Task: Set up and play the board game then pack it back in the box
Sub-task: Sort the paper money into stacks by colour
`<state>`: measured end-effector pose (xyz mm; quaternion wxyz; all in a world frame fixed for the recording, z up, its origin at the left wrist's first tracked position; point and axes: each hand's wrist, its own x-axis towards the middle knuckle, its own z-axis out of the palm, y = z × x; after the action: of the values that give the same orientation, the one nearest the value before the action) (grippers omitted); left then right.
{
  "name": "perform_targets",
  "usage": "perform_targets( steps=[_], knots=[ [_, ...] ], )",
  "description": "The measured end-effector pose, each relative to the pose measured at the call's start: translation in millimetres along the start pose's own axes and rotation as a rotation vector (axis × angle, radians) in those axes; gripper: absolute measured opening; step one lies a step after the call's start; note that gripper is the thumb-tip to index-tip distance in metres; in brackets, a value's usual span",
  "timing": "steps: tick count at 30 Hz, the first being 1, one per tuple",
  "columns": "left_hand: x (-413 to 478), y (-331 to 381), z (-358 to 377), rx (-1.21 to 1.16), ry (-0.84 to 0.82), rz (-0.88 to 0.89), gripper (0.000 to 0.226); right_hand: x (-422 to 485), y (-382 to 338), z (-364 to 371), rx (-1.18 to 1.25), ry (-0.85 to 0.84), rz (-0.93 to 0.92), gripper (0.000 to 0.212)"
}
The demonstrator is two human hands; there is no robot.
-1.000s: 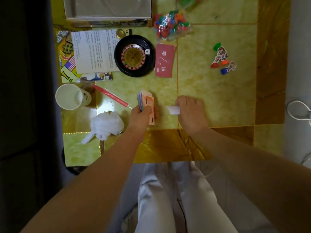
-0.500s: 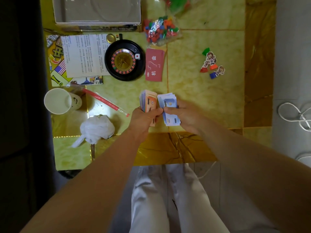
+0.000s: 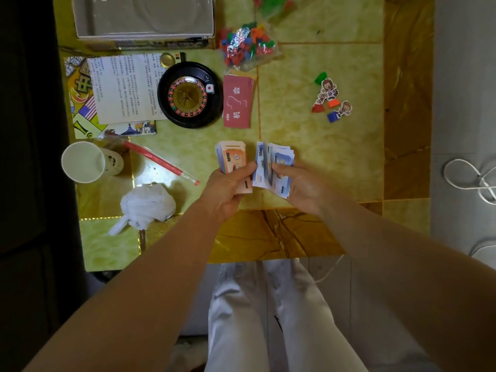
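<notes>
My left hand grips a stack of orange play money above the yellow table. Just to its right, my right hand holds a fanned bundle of blue play money; the two bundles almost touch. Farther back lie a black roulette wheel, a red card stack, a bag of coloured plastic pieces and several cardboard player pawns. The open game box stands at the back left, with a rule sheet on the folded board.
A paper cup lies on its side at the left, beside a red straw-like stick and a crumpled white tissue. A white cable lies on the floor at the right. My knees show below the table edge.
My right hand has lifted blue notes from the table and brought them beside the orange stack in my left hand. The blue notes are now fanned out wider.
</notes>
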<state>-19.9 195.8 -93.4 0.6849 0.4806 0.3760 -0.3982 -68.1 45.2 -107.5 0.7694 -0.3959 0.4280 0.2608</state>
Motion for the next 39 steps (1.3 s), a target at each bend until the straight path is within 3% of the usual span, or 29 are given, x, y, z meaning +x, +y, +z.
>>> perform_targets(
  steps=[4, 7, 10, 14, 16, 20, 23, 25, 29, 34, 39],
  knots=[
    [1.8, -2.4, 4.6, 0.018, -0.062, 0.001, 0.015, -2.6, -2.9, -0.5, 0.137, 0.015, 0.067, 0.018],
    [0.8, -0.7, 5.1, 0.052, -0.076, 0.069, 0.009, -2.6, -5.0, 2.1, 0.075, 0.035, 0.012, 0.02],
    [1.7, -3.4, 2.3, 0.212, -0.047, 0.172, 0.008, 1.2, -1.4, 5.6, -0.16, 0.124, -0.089, 0.035],
    [1.5, -12.4, 3.6, 0.407, 0.01, 0.232, 0.012, -1.2, 2.0, 14.5, -0.457, 0.092, -0.15, 0.037],
    [0.7, -14.1, 2.5, 0.372, 0.045, 0.242, 0.011, -1.9, 0.3, 12.5, -0.702, 0.156, -0.221, 0.038],
    [2.3, -12.9, -6.1, 0.259, 0.109, 0.192, 0.003, 4.1, 0.3, -4.1, -1.446, 0.49, -0.596, 0.033],
    [5.3, -14.4, -12.7, 0.206, 0.067, 0.124, 0.003, 11.6, 13.7, -4.9, -1.703, 0.432, -0.564, 0.039],
    [7.8, -17.3, -17.0, 0.206, 0.057, 0.124, 0.005, 18.0, 21.4, -4.0, -1.798, 0.477, -0.587, 0.04],
    [10.6, -19.7, -19.4, 0.192, 0.094, 0.177, 0.003, 21.0, 18.5, -1.3, -1.508, 0.509, -0.702, 0.029],
    [8.4, -14.2, -6.7, 0.143, 0.061, 0.283, 0.015, 7.1, 13.0, 6.3, -0.899, 0.209, -0.724, 0.018],
    [11.2, -12.1, 11.5, 0.329, 0.028, 0.372, 0.023, 12.8, 16.8, 11.1, -0.7, 0.138, -0.642, 0.023]
  ],
)
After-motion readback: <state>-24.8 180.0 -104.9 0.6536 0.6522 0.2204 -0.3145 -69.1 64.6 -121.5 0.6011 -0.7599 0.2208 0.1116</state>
